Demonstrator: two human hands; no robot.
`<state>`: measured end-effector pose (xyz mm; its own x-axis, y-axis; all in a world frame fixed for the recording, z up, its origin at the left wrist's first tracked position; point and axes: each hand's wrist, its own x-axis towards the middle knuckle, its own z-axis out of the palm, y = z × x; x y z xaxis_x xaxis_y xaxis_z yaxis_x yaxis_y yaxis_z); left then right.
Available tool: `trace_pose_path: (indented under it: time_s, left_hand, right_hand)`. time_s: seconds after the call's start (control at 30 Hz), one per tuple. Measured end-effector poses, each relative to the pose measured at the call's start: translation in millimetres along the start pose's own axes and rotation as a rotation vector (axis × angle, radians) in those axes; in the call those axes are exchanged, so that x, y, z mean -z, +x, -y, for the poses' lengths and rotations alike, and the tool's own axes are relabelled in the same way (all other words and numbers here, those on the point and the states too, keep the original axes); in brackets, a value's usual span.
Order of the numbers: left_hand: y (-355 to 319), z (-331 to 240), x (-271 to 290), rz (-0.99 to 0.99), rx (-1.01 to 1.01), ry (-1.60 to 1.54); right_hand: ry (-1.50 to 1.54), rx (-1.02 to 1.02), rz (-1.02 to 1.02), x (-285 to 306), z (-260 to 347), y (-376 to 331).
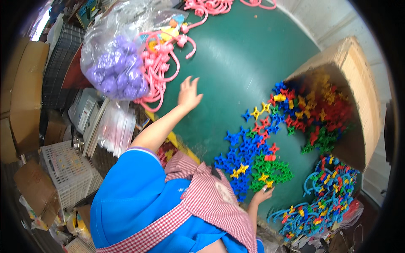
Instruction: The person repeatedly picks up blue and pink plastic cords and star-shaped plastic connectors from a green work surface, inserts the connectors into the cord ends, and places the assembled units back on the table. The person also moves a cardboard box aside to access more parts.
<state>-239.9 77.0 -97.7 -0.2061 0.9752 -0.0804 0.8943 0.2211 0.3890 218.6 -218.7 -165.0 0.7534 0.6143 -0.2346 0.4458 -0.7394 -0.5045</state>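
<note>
At the table's (244,55) far left edge sits one clear bag of purple balls (114,69) beside glossy pink plastic hooks (158,69). The left hand (188,95) hovers over bare green tabletop, fingers spread, holding nothing. Right hand (262,195) — open — touches green star-shaped pieces (270,170) near the front edge; one cardboard box (354,92) spills more.

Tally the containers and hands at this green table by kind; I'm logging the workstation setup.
Cardboard box, tipped on its side with coloured pieces spilling out: 1
Clear bag of purple balls: 1
Hands: 2, the left hand spread near the pink hooks and the right hand at the pile of pieces
Total: 4
</note>
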Motion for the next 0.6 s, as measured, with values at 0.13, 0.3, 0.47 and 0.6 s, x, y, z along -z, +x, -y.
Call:
trace_pose_path:
  time_s: [0.13, 0.3, 0.47, 0.6]
  left_hand:
    - [31, 33, 10, -0.082, 0.035, 0.075]
    - [9, 34, -29, 0.001, -0.096, -0.033]
    - [-7, -25, -69, 0.127, -0.238, -0.154]
    - [61, -155, -49, -0.004, -0.565, -0.311]
  right_hand:
    - [-0.123, 0.063, -0.081, -12, -10, 1]
    - [-0.246, -0.053, -0.08, -4, 21, 7]
    - [0.076, -0.025, -0.327, 18, 39, 68]
    - [0.24, 0.149, -0.427, 75, 106, 175]
